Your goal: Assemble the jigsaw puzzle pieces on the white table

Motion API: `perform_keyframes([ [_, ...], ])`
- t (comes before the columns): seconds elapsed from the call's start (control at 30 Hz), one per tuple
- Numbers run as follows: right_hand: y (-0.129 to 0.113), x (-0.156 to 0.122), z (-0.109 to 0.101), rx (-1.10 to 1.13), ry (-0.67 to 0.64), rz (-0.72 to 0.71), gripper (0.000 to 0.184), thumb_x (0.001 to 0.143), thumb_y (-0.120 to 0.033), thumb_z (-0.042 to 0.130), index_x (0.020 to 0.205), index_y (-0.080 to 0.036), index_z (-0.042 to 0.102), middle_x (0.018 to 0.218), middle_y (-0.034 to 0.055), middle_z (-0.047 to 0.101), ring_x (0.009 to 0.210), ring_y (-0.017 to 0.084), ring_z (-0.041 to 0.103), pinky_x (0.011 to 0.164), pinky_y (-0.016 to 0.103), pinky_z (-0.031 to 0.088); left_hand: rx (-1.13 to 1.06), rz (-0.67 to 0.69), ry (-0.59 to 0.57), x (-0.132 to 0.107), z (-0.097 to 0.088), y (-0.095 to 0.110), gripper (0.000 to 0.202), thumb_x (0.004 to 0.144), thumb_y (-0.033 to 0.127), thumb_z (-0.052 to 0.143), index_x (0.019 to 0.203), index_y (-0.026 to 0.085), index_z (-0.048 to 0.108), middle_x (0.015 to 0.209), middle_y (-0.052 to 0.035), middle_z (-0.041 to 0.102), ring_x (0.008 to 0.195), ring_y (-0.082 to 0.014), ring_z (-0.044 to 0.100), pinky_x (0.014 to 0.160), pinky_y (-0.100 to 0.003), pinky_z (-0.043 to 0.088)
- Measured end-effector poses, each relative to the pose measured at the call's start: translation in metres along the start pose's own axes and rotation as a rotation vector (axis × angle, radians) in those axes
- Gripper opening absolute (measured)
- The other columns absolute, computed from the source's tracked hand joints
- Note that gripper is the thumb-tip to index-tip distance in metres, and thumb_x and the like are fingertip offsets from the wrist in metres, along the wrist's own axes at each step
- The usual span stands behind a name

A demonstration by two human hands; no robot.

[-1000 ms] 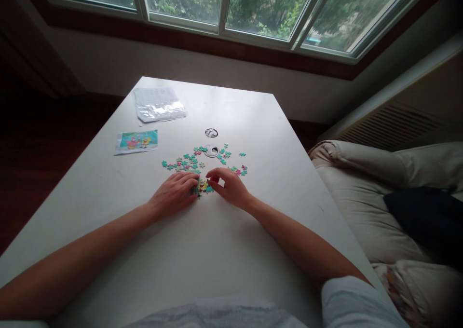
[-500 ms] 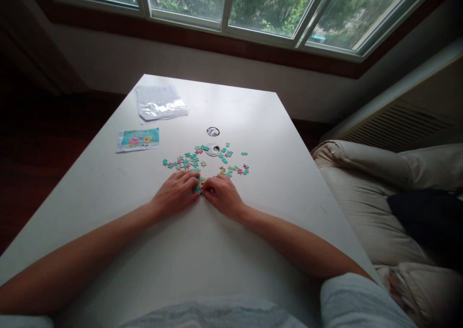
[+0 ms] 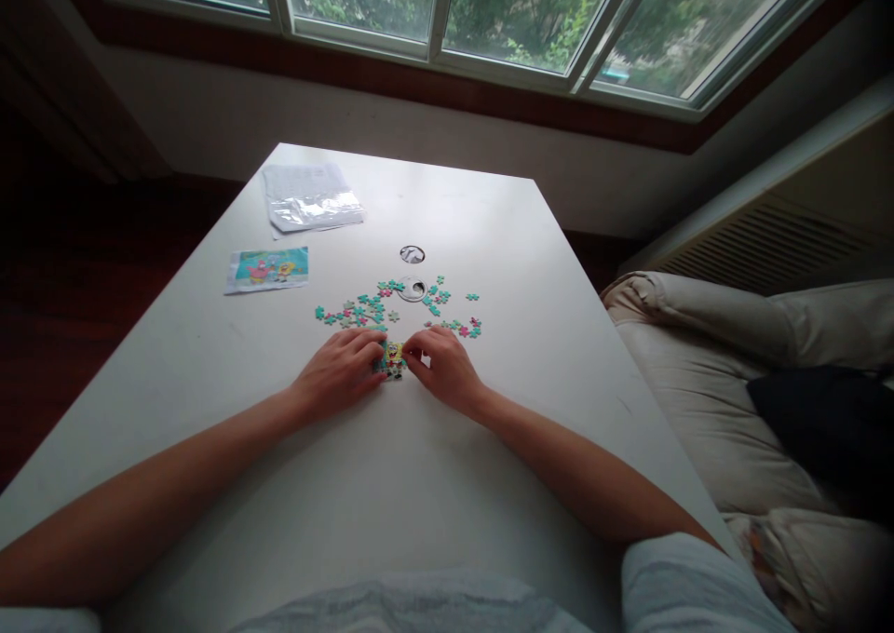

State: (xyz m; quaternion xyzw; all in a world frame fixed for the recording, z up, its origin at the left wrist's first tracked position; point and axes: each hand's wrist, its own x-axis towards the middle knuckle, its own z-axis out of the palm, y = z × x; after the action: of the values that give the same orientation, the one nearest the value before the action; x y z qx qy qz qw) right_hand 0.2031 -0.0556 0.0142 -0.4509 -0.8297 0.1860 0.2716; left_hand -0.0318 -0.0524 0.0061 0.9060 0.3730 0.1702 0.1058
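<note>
A small joined cluster of puzzle pieces (image 3: pixel 393 359), yellow and teal, lies on the white table (image 3: pixel 391 484). My left hand (image 3: pixel 340 369) rests palm down on its left side, fingers curled onto the cluster's edge. My right hand (image 3: pixel 445 365) sits on the right, fingertips pinched against the cluster's right edge. Several loose teal and pink puzzle pieces (image 3: pixel 377 307) are scattered just beyond both hands.
A printed reference picture (image 3: pixel 266 269) lies at the left, a clear plastic bag (image 3: pixel 309 202) farther back. Two round cable holes (image 3: pixel 412 254) sit mid-table. A cream sofa (image 3: pixel 740 400) with a dark cushion (image 3: pixel 824 424) stands to the right. Windows run along the far wall.
My right hand moved left until it covered the cluster, then drew back a little to the right so the yellow pieces show again. The left hand stayed put.
</note>
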Motion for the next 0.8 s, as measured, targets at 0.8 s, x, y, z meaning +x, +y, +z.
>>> perform_keyframes([
  [0.8,0.0085,0.0002,-0.0077,-0.181,-0.173,-0.215,0.016,0.098,-0.031,0.055,0.094,-0.024,0.069,0.083,0.004,0.067,0.088,0.02,0.054,0.085,0.034,0.036,-0.014,0.008,-0.002,-0.0019,-0.0024,-0.0005,0.015,0.092,0.03,0.06,0.104,0.022,0.061,0.138,-0.0089,0.059,0.129,-0.0272,0.051,0.11,-0.048,0.042],
])
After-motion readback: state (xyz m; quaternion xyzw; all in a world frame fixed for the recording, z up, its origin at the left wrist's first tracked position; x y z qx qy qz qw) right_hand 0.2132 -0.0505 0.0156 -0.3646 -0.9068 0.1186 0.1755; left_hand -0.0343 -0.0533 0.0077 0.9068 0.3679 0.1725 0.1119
